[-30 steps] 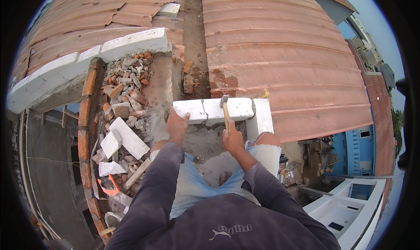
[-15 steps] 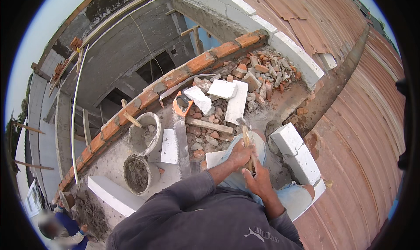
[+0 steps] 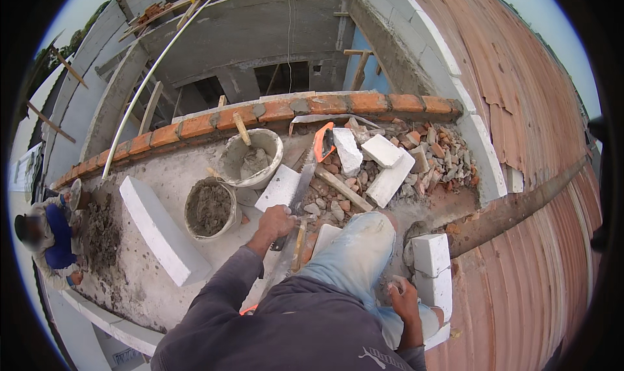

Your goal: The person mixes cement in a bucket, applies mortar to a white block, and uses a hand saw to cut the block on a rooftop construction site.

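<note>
My left hand (image 3: 277, 221) is closed around the blade of a hand saw (image 3: 304, 184). The saw's orange handle points away from me, over the rubble, and a dark end of blade shows below my fist. Just right of that hand lies a wooden handle (image 3: 299, 244); what it belongs to is hidden. My right hand (image 3: 404, 299) hangs beside my knee with loosely curled fingers, and I make out nothing held in it. Close to it stand stacked white blocks (image 3: 432, 273). A cut white block (image 3: 278, 188) sits left of the saw.
Two mortar buckets (image 3: 250, 156) (image 3: 211, 208) and a long white block (image 3: 159, 231) stand to the left. Beyond is rubble (image 3: 435, 156) by a low brick edge (image 3: 273, 111) above a drop. A co-worker (image 3: 55, 234) crouches at far left. Corrugated roofing (image 3: 520, 273) lies right.
My hands have parted and let go of the wooden-handled tool they both held. The left moved left onto the saw, which has tilted; the right dropped beside my knee. The view has turned.
</note>
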`<control>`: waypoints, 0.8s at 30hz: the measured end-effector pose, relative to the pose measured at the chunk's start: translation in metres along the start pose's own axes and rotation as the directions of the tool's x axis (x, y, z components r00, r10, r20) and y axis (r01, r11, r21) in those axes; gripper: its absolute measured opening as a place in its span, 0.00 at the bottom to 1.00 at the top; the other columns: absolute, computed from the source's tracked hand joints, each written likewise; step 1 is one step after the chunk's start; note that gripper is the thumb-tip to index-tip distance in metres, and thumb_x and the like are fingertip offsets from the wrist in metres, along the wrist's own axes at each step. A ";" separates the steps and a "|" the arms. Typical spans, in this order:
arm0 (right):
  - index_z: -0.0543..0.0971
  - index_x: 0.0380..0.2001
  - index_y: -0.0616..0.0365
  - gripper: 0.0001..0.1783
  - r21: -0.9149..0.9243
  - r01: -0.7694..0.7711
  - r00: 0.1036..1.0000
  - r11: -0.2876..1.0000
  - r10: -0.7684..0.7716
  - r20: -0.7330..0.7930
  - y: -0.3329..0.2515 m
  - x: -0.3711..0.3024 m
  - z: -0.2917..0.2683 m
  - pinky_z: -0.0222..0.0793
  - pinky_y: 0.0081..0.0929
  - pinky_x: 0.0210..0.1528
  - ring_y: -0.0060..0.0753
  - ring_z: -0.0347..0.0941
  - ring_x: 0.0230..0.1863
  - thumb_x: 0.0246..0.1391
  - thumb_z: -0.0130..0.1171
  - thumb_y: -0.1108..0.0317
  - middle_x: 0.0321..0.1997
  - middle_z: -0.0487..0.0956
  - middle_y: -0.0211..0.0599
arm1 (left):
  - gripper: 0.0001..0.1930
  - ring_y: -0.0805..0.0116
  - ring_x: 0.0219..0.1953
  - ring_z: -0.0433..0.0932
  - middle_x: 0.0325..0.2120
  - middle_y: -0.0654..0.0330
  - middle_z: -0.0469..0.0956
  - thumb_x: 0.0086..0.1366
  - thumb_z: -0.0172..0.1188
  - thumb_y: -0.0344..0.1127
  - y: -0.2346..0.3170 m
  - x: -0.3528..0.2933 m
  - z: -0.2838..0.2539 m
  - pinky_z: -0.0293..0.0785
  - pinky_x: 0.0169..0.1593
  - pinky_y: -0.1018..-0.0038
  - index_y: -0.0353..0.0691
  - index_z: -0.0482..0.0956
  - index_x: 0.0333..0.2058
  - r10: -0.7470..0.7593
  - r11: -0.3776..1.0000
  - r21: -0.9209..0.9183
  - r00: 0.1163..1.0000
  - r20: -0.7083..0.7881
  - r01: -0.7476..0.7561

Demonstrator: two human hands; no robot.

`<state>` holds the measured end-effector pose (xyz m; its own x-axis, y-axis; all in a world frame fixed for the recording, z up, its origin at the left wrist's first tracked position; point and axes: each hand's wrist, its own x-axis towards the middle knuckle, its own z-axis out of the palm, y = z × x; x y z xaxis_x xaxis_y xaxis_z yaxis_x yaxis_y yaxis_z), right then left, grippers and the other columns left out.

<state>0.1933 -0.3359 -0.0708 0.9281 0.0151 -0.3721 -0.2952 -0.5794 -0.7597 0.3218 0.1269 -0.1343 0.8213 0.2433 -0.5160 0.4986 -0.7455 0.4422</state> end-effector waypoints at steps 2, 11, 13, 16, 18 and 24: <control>0.80 0.54 0.70 0.21 0.010 -0.126 0.991 0.992 0.126 -0.038 0.013 -0.006 -0.015 0.79 0.32 0.41 0.33 0.85 0.36 0.62 0.63 0.67 0.36 0.88 0.47 | 0.23 0.50 0.50 0.87 0.44 0.46 0.88 0.63 0.71 0.51 -0.029 0.039 -0.017 0.80 0.56 0.59 0.40 0.88 0.49 -0.059 0.957 -0.291 0.985 -0.161 0.010; 0.79 0.55 0.66 0.24 -0.259 -0.154 0.969 0.953 0.095 -0.227 0.033 -0.040 -0.076 0.78 0.49 0.52 0.62 0.83 0.47 0.63 0.62 0.60 0.44 0.86 0.60 | 0.29 0.49 0.50 0.85 0.50 0.47 0.85 0.66 0.69 0.46 -0.085 0.294 -0.130 0.78 0.57 0.57 0.30 0.80 0.58 -0.257 0.932 -0.335 0.901 -0.350 0.135; 0.79 0.56 0.66 0.24 -0.242 -0.296 0.937 0.924 0.232 -0.263 0.032 -0.050 -0.078 0.77 0.49 0.53 0.63 0.83 0.47 0.63 0.62 0.60 0.44 0.85 0.61 | 0.34 0.50 0.53 0.83 0.56 0.47 0.79 0.68 0.67 0.47 -0.082 0.310 -0.128 0.83 0.51 0.59 0.26 0.72 0.63 -0.416 0.820 -0.526 0.866 -0.276 0.227; 0.79 0.55 0.66 0.23 -0.223 -0.388 0.896 0.894 0.310 -0.317 0.030 -0.065 -0.076 0.77 0.49 0.54 0.63 0.83 0.48 0.63 0.62 0.60 0.44 0.85 0.62 | 0.35 0.50 0.56 0.82 0.58 0.45 0.78 0.68 0.66 0.47 -0.077 0.325 -0.128 0.84 0.47 0.55 0.24 0.70 0.63 -0.614 0.696 -0.658 0.713 -0.339 0.286; 0.79 0.55 0.66 0.23 -0.215 -0.438 0.870 0.873 0.352 -0.346 0.029 -0.074 -0.074 0.77 0.49 0.54 0.63 0.82 0.48 0.63 0.62 0.61 0.44 0.85 0.62 | 0.34 0.49 0.56 0.83 0.56 0.43 0.80 0.69 0.64 0.49 -0.079 0.327 -0.130 0.83 0.50 0.55 0.25 0.72 0.61 -0.555 0.812 -0.416 0.764 -0.329 0.410; 0.79 0.56 0.67 0.24 -0.053 -0.399 0.825 0.915 0.333 -0.456 -0.007 -0.084 -0.080 0.77 0.47 0.52 0.61 0.83 0.48 0.63 0.63 0.61 0.46 0.85 0.62 | 0.32 0.43 0.51 0.83 0.49 0.44 0.83 0.74 0.60 0.56 -0.044 0.278 -0.130 0.78 0.56 0.51 0.34 0.76 0.62 -0.024 0.992 0.064 0.655 -0.755 0.110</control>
<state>0.1355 -0.3987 0.0087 0.7710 -0.5522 -0.3172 -0.6286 -0.5798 -0.5184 0.5639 0.3083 -0.2020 0.7353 0.6458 0.2058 0.5673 -0.7525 0.3344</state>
